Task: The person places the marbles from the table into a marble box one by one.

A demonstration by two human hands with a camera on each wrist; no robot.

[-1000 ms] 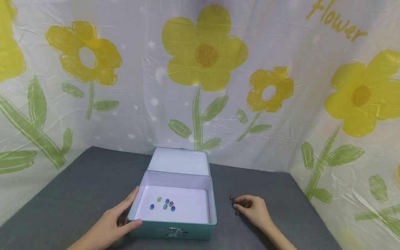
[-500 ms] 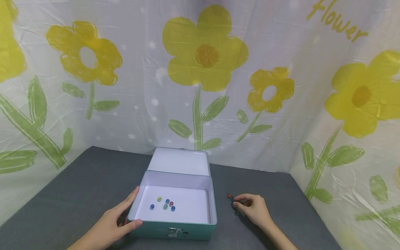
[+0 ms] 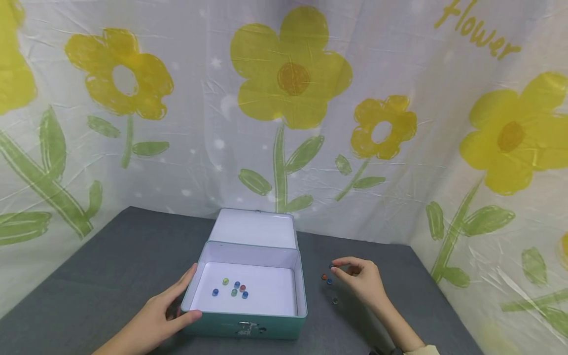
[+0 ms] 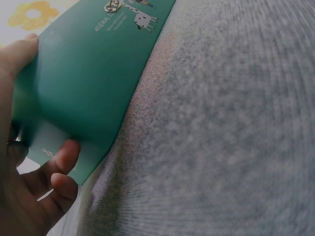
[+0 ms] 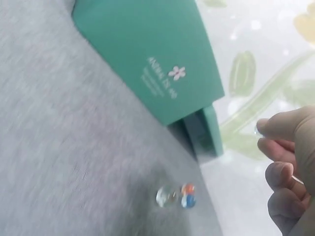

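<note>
A green tin box (image 3: 213,325) with a white inside stands with its lid (image 3: 253,229) swung back. Several marbles, among them a red marble (image 3: 242,288) and a yellow-green marble (image 3: 225,281), lie on its floor. My left hand (image 3: 153,315) grips the box's near left corner, thumb on the front and fingers along the side. To the right of the box, my right hand (image 3: 366,283) pinches a blue marble (image 3: 331,266) above the table. Below it lie an orange marble (image 3: 324,277), another blue marble (image 3: 329,281) and a clear greenish marble (image 5: 166,196).
Dark grey cloth covers the table (image 3: 111,261). Behind and beside it hangs a white curtain (image 3: 191,123) printed with yellow flowers. The box's raised walls and open lid stand between the two hands.
My right hand has lifted a blue marble off the table, moving up and away from the loose marbles, which now show more fully. My left hand stays on the box.
</note>
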